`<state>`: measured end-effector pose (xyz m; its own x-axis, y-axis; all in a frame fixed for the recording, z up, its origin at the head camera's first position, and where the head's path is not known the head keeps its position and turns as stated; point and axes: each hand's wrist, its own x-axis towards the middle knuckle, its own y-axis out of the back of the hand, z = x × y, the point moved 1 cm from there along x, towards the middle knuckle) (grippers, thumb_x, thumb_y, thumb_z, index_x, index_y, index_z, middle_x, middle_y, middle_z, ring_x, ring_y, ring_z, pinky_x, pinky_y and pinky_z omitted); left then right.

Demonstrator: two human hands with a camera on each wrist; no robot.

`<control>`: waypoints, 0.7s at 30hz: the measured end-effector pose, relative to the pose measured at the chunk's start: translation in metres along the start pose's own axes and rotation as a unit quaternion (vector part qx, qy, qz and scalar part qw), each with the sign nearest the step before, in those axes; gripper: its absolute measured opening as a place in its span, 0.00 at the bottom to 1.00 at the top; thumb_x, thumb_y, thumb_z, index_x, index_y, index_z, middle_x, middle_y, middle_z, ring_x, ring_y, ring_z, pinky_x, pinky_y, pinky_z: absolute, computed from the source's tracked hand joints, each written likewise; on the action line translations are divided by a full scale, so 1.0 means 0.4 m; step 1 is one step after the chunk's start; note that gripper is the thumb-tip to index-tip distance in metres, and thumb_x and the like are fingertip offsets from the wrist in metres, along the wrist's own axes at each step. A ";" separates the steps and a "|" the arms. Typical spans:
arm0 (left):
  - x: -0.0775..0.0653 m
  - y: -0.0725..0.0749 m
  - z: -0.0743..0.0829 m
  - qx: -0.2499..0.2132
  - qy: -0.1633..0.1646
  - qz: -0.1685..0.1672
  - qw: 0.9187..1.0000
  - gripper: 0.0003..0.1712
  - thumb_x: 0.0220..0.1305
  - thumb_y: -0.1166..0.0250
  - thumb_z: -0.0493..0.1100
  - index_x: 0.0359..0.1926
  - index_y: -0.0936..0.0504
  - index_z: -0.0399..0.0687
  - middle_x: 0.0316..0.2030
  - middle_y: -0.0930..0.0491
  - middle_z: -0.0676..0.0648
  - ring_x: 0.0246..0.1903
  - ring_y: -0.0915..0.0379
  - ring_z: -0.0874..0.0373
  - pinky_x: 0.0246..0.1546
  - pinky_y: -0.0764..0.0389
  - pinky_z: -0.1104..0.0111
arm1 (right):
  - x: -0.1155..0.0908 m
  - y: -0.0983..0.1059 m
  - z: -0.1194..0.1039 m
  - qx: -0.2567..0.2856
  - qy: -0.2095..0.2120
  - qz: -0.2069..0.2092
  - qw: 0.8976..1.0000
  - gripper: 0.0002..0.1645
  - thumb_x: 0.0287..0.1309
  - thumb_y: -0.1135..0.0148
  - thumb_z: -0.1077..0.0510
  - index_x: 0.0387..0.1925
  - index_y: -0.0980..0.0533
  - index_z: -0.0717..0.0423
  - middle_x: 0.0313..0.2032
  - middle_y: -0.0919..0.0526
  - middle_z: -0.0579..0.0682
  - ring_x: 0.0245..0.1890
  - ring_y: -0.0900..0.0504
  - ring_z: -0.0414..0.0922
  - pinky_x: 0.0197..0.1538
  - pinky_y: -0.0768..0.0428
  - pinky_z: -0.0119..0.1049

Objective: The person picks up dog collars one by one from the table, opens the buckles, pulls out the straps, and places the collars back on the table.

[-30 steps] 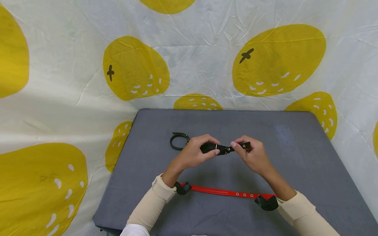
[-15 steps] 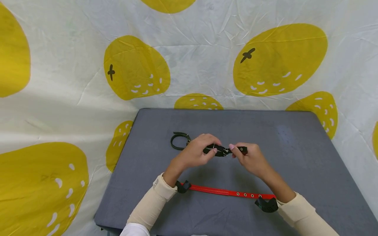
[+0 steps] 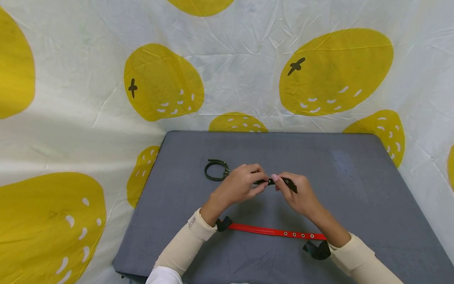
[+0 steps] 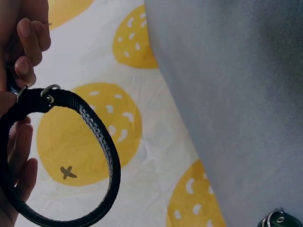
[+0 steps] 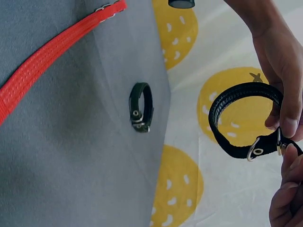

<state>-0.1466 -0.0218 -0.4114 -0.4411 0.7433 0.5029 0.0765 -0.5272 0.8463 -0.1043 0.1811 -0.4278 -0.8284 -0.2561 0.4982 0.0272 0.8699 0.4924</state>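
Note:
Between my two hands, a black collar (image 3: 291,184) is held up over the table, buckled into a ring in the wrist views. My left hand (image 3: 241,183) pinches it beside the metal buckle (image 5: 280,142), seen in the right wrist view. My right hand (image 3: 298,195) grips the strap end, which has metal eyelets, close by the left fingers. A D-ring (image 5: 253,149) sits on the collar (image 5: 220,106) near the buckle. In the head view, fingers cover most of the ring.
A dark green collar (image 3: 206,173) lies looped on the grey table (image 3: 319,154), left of the hands. A red collar (image 3: 253,228) with eyelets stretches out nearer the front, below the forearms. Patterned cloth (image 3: 241,79) hangs behind and to the left.
The hands have come closer together at the buckle, the left shifting right. The right hand has dropped slightly, and the strap end now angles downward. Both collars on the table stay in place.

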 end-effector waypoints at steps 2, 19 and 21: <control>0.002 0.001 0.001 -0.018 0.006 -0.002 1.000 0.03 0.66 0.32 0.43 0.38 0.12 0.52 0.37 0.19 0.54 0.31 0.25 0.66 0.36 0.25 0.75 | -0.001 -0.002 -0.002 0.019 -0.013 0.004 1.000 0.17 0.68 0.42 0.69 0.26 0.21 0.47 0.21 0.22 0.42 0.16 0.34 0.33 0.21 0.32 0.27; 0.008 -0.001 0.029 -0.028 0.071 -0.105 0.992 0.05 0.69 0.35 0.39 0.38 0.13 0.46 0.38 0.23 0.51 0.31 0.26 0.67 0.31 0.27 0.82 | -0.016 -0.027 0.009 0.018 -0.011 -0.001 1.000 0.19 0.64 0.45 0.76 0.25 0.24 0.51 0.19 0.27 0.42 0.13 0.36 0.31 0.18 0.35 0.24; 0.009 -0.004 0.029 -0.024 0.075 -0.114 0.990 0.05 0.69 0.36 0.39 0.38 0.14 0.46 0.37 0.24 0.51 0.30 0.28 0.67 0.30 0.29 0.83 | -0.017 -0.030 0.011 0.028 -0.017 -0.009 0.999 0.19 0.64 0.46 0.77 0.25 0.25 0.53 0.17 0.29 0.43 0.12 0.36 0.31 0.17 0.35 0.25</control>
<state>-0.1379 -0.0135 -0.4091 -0.5698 0.7777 0.2656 -0.0816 -0.3751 0.9234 -0.1014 0.1746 -0.4403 -0.8470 -0.2575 0.4651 -0.0180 0.8882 0.4591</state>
